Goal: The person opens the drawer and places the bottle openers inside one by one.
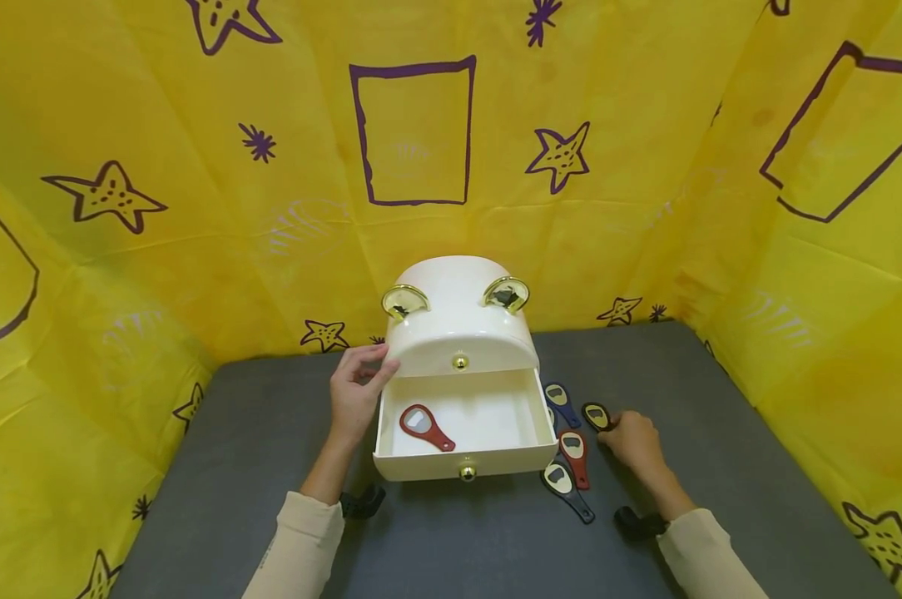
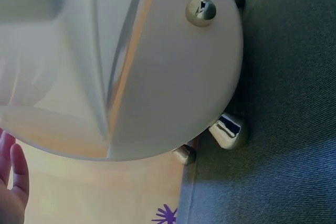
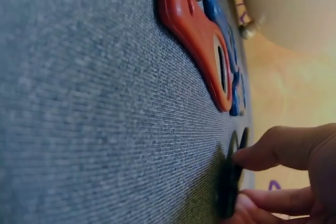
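Note:
A white cabinet (image 1: 454, 291) with two gold-rimmed ears stands at the back of the table, its lower drawer (image 1: 466, 466) pulled out. Inside the drawer lies a red bottle opener (image 1: 438, 436). My left hand (image 1: 354, 395) rests its fingertips against the cabinet's left side, fingers loosely bent. To the right of the drawer, my right hand (image 1: 636, 445) pinches a black bottle opener (image 1: 595, 414) between thumb and fingers, low over the table. In the right wrist view the thumb and fingertips close on the black handle.
Beside the drawer on the grey table (image 1: 481, 549) lie several more bottle openers: a blue one (image 1: 562, 403), a red one (image 1: 574, 457) and a dark one (image 1: 568, 491). Short gold feet (image 2: 229, 130) carry the cabinet. A yellow patterned cloth (image 1: 294, 274) hangs behind and at the sides.

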Motion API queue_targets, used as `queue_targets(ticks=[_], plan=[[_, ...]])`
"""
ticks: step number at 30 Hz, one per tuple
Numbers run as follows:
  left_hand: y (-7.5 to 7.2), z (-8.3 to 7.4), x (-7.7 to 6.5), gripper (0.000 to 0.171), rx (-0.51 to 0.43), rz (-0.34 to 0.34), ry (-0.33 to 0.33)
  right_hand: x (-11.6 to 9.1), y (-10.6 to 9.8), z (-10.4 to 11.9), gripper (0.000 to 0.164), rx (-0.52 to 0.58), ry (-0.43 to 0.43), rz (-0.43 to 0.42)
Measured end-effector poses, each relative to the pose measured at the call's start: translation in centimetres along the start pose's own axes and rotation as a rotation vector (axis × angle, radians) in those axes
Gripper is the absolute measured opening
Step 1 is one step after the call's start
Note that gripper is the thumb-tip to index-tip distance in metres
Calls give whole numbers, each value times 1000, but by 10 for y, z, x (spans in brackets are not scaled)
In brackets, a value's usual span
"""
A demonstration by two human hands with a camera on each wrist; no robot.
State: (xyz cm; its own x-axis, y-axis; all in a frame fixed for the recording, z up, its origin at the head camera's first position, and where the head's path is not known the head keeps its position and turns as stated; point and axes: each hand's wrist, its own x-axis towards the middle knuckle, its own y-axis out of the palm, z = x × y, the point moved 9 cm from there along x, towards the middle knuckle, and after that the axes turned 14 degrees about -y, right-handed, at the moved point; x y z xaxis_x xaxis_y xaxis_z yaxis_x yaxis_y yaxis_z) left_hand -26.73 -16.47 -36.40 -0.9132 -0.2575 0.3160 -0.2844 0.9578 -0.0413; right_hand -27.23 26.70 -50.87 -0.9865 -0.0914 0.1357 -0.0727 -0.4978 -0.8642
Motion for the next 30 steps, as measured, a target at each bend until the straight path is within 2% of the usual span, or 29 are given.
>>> queue_targets(ticks=[4,10,22,30], plan=[[1,-3,-1,21,18,5,11,-3,-1,-7,31,84,50,-7],[1,-7,-2,21,39,17,23,-2,-12,-2,34,231,67,-11],[2,-6,1,24,61,49,-34,4,-61,44,41,348,-1,-56],[2,-7,2,24,47,41,-12,7,-92,80,39,384,-70,-123]])
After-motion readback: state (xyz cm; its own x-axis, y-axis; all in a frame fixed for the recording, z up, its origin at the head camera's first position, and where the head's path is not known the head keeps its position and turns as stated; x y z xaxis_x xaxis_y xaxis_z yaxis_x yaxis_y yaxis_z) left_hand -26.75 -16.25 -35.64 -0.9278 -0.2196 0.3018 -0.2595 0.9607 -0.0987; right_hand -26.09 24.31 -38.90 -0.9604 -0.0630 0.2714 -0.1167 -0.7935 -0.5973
